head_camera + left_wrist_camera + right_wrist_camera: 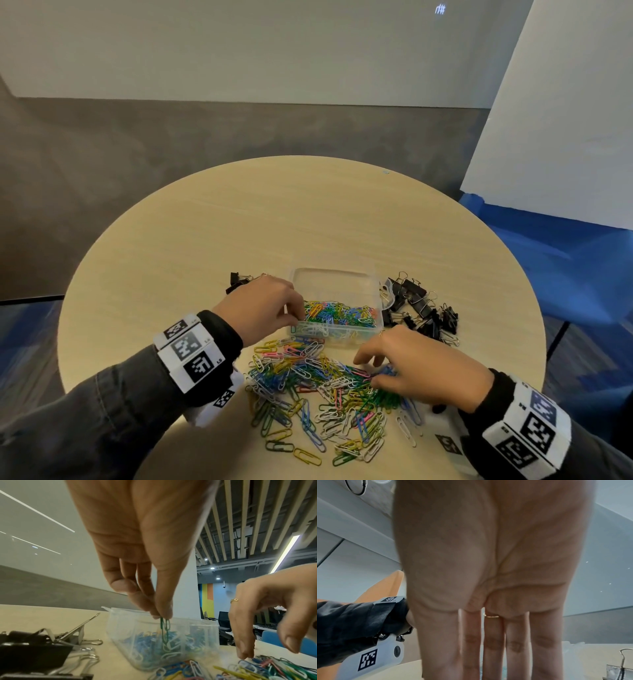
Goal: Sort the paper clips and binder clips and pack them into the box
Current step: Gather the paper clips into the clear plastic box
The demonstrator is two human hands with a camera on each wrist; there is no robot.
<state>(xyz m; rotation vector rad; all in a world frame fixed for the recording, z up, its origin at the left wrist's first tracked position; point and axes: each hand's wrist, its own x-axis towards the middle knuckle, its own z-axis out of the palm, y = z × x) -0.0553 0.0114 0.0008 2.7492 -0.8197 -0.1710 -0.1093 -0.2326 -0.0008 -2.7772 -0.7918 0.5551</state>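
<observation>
A clear plastic box [342, 278] stands mid-table, partly filled with coloured paper clips [339, 313]. My left hand [298, 317] is at the box's left end. In the left wrist view it [162, 615] pinches a couple of green paper clips [164, 627] that hang just over the box [120, 628]. A loose pile of coloured paper clips [315, 387] lies in front of the box. My right hand [368, 368] reaches into that pile, fingers [493, 649] straight and tips touching the clips, thumb apart [267, 649]. Black binder clips [421, 308] lie right of the box.
A few more black binder clips [236, 281] sit left of the box behind my left hand, large in the left wrist view [34, 649]. The round wooden table [308, 212] has bare surface beyond the box. A white panel [565, 120] stands at the far right.
</observation>
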